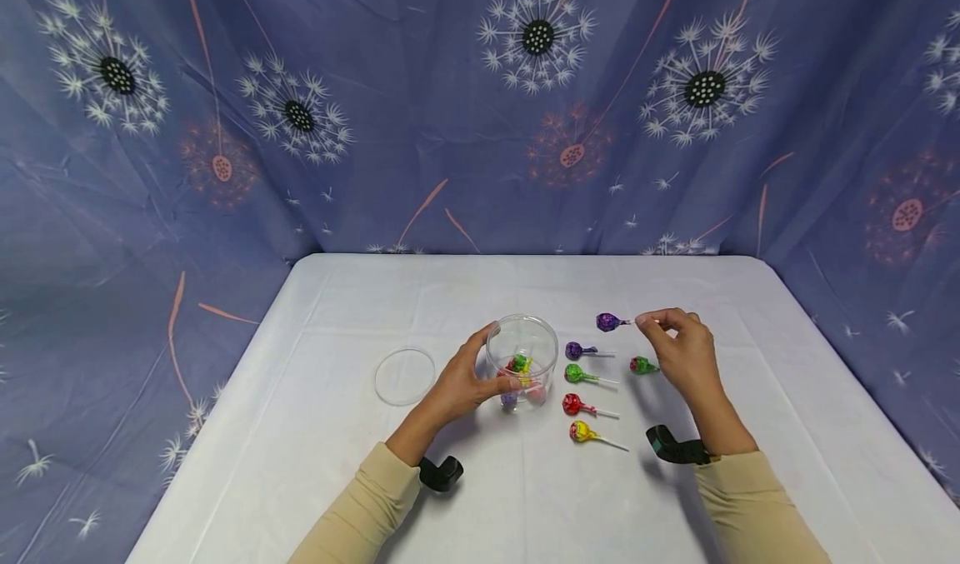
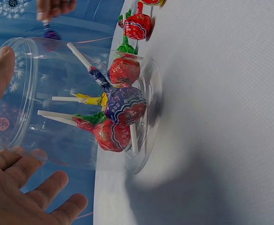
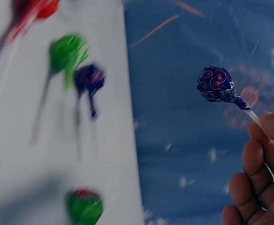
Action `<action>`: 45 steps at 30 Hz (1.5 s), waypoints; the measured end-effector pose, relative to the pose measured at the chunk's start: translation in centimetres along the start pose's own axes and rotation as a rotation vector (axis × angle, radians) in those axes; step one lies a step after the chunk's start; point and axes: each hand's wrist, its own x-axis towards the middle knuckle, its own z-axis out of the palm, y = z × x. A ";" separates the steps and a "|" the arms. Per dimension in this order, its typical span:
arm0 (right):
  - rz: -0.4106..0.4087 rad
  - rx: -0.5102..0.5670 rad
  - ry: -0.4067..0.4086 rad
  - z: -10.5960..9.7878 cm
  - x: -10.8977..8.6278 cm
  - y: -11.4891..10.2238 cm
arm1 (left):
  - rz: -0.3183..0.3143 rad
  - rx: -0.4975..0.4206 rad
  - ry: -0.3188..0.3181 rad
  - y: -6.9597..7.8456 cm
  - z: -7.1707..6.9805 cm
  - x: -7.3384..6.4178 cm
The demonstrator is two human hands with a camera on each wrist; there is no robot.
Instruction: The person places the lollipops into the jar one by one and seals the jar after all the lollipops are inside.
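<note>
on the table (image 1: 322,314), the left hand (image 1: 463,382) grips the jar (image 1: 545,369) midway between side edges; the lid (image 1: 405,376) lies nearer the left edge. a purple lollipop (image 1: 608,322), raised toward the far right corner, is pinched by the right hand (image 1: 682,351) at its stick (image 3: 254,116).

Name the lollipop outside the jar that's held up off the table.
The purple lollipop whose stick the right hand pinches. The other five outside the jar lie on the table, including a second purple one.
</note>
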 end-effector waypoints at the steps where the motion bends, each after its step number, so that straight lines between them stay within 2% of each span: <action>1: -0.010 0.012 -0.002 0.1 0.0 -0.6 | 0.001 0.002 0.001 0.0 0.0 0.0; 10: -0.069 0.134 -0.065 0.9 0.1 -4.8 | 0.000 -0.004 0.005 0.0 -0.1 0.0; 18: -0.160 0.183 -0.112 2.2 -0.1 -7.0 | 0.002 -0.008 0.001 0.0 -0.1 0.1; 37: -0.315 0.107 -0.250 5.4 -1.0 -8.6 | 0.026 -0.013 0.004 -0.1 -0.1 0.1; 45: -0.408 0.078 -0.259 6.8 -1.7 -8.6 | 0.026 -0.014 -0.005 -0.1 -0.1 0.0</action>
